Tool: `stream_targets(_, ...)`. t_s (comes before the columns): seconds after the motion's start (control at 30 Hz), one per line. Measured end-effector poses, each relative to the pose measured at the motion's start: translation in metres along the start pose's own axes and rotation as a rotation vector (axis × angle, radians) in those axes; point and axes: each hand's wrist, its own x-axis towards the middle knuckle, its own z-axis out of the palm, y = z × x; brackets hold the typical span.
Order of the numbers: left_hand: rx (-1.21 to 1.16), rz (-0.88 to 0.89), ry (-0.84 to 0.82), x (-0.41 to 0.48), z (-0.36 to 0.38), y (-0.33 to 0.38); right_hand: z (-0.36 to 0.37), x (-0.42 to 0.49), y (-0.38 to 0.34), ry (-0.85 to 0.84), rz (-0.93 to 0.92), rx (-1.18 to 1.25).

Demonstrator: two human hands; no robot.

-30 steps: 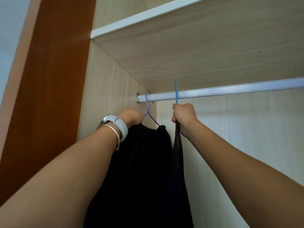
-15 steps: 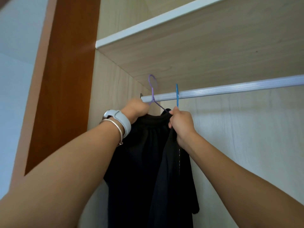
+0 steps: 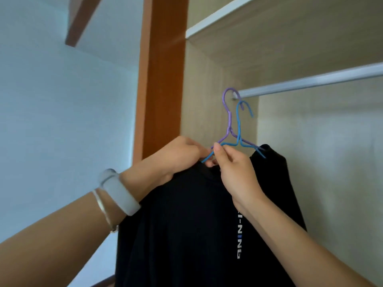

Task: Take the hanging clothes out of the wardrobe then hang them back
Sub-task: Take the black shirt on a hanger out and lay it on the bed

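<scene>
Black cloth fills the space under both hands: the black clothes (image 3: 186,224) hang as one dark mass below the wrists, with a line of pale lettering (image 3: 238,235) running down just beside the right forearm.

- A second ago both hooks sat on the rail (image 3: 310,82), the hands apart, one under each. Half a second ago the purple one had lifted above it.
- Now the purple hanger (image 3: 229,119) and the blue hanger (image 3: 238,127) stand together, necks crossing, directly above the knuckles. The blue hook is plainly below the rail and free of it. The purple hook overlaps the rail's near end in this view; contact cannot be told, though it looks clear.
- Left hand (image 3: 182,154): fingers curled in at the hangers' left shoulder and the top edge of the cloth, gripping there. What exactly lies inside the curl is hidden.
- Right hand (image 3: 234,168): thumb and fingers pinch the blue wire just below the necks. The two hands touch.
- The rail runs up and away to the right of the right hand, bare along its visible length, with the shelf (image 3: 290,38) above it. The orange-brown wardrobe frame (image 3: 163,69) rises behind the left hand.
- A pale watch (image 3: 119,191) and a thin bangle (image 3: 102,206) sit on the left wrist.

Reading: the take-out half looks essentially done, both garments bundled and carried by the hands alone. The hang-back half is not begun. Crossed necks could tangle when the hooks are separated for the rail.
</scene>
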Motion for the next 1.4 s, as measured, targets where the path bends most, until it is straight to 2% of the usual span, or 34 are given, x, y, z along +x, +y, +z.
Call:
stream_targets(0.23, 0.276, -0.097, 0.131, -0.096, -0.102, -0.033, 0.105, -0.058, -0.037, -0.273, -0.072, 0.183)
stream_targets(0.37, 0.555, -0.149, 0.211, -0.144, -0.164, -0.058, 0.180, -0.080, -0.053, -0.421, -0.117, 0.184)
stream_targets(0.5, 0.839, -0.169, 0.358, -0.193, -0.221, -0.093, 0.256, -0.098, -0.068, -0.584, -0.105, 0.221)
stream_targets(0.63, 0.839, -0.292, 0.455, -0.235, -0.278, -0.126, 0.317, -0.118, -0.078, -0.809, -0.157, 0.267)
stream_targets(0.67, 0.836, -0.333, 0.459, -0.244, -0.293, -0.135, 0.327, -0.120, -0.079, -0.796, -0.176, 0.308)
stream_targets(0.73, 0.836, -0.408, 0.472, -0.263, -0.318, -0.152, 0.346, -0.118, -0.072, -0.623, -0.257, 0.360)
stream_targets(0.8, 0.833, -0.446, 0.513, -0.280, -0.340, -0.167, 0.368, -0.113, -0.058, -0.465, -0.378, 0.239)
stream_targets(0.83, 0.837, -0.455, 0.536, -0.287, -0.349, -0.174, 0.383, -0.112, -0.049, -0.478, -0.409, 0.150)
stream_targets(0.93, 0.862, -0.502, 0.558, -0.297, -0.371, -0.194, 0.435, -0.117, -0.024, -0.712, -0.447, -0.054)
stream_targets(1.03, 0.873, -0.570, 0.533, -0.296, -0.390, -0.222, 0.488, -0.119, -0.009, -0.695, -0.656, -0.078)
stream_targets(1.13, 0.881, -0.629, 0.522, -0.289, -0.407, -0.256, 0.536, -0.113, 0.002, -0.725, -0.739, -0.092)
stream_targets(1.23, 0.942, -0.738, 0.494, -0.281, -0.426, -0.295, 0.588, -0.102, 0.019, -0.868, -0.730, -0.112)
stream_targets(1.33, 1.005, -0.816, 0.475, -0.269, -0.449, -0.341, 0.648, -0.089, 0.038, -0.961, -0.653, 0.070)
stream_targets(1.4, 0.991, -0.867, 0.518, -0.257, -0.465, -0.370, 0.692, -0.079, 0.050, -1.039, -0.592, 0.134)
